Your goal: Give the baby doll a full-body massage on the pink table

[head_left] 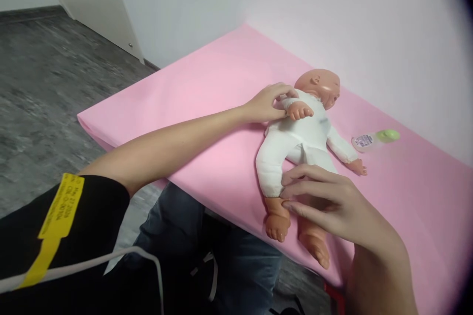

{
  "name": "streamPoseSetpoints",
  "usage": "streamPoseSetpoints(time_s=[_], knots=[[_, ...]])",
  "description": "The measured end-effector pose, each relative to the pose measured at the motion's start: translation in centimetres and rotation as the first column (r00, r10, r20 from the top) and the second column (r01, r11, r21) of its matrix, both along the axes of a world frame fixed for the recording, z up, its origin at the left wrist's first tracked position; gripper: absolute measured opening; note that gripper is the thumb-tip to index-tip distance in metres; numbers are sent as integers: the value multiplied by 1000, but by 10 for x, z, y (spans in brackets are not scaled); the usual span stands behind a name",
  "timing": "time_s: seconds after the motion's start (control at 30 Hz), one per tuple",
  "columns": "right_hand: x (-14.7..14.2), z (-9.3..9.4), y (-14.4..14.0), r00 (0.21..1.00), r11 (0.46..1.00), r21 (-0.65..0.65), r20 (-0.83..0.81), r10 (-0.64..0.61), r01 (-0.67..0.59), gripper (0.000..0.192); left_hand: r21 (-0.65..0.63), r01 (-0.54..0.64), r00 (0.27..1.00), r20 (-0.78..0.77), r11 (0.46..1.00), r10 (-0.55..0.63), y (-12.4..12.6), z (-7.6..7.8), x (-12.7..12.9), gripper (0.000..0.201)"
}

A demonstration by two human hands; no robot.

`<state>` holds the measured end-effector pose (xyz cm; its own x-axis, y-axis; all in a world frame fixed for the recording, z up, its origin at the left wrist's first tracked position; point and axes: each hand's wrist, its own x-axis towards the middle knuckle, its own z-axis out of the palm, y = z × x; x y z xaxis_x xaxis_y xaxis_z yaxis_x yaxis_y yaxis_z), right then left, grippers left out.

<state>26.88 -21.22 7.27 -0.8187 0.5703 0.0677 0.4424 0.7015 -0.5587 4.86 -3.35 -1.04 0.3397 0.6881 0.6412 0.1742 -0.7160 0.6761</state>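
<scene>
Lying face-up on the pink tabletop [207, 83], baby doll [301, 140] in a white cloth body, bald head toward the wall, bare feet near the front edge. Left hand [266, 103] at the doll's shoulder, fingers pinched on the doll's raised arm just below its small fist, touching the white sleeve. Right hand [332, 202] over the doll's legs, fingers spread loosely and curved, fingertips [291, 192] resting on the doll's nearer thigh just above the bare calf; not clenched, and cannot tell whether anything is truly gripped beneath the palm. Doll's farther leg partly hidden under that hand, only its foot showing. Doll's other arm stretched out flat, hand apart from both of the person's hands. Beyond that outstretched arm, near the doll but not touching, small bottle [375, 140] with a green cap, lying on its side.
</scene>
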Motion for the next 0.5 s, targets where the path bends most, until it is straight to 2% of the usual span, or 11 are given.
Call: streamPoseSetpoints(time_s=[0.4, 0.5], knots=[[-4, 2, 2, 1000, 999, -52, -17, -3, 2, 8, 6, 6, 1000, -4, 1000, -6, 0, 1, -1, 29], [1, 1, 6, 997, 999, -26, -62, -37, 36, 10, -17, 4, 1000, 1, 1000, -4, -3, 2, -2, 31]])
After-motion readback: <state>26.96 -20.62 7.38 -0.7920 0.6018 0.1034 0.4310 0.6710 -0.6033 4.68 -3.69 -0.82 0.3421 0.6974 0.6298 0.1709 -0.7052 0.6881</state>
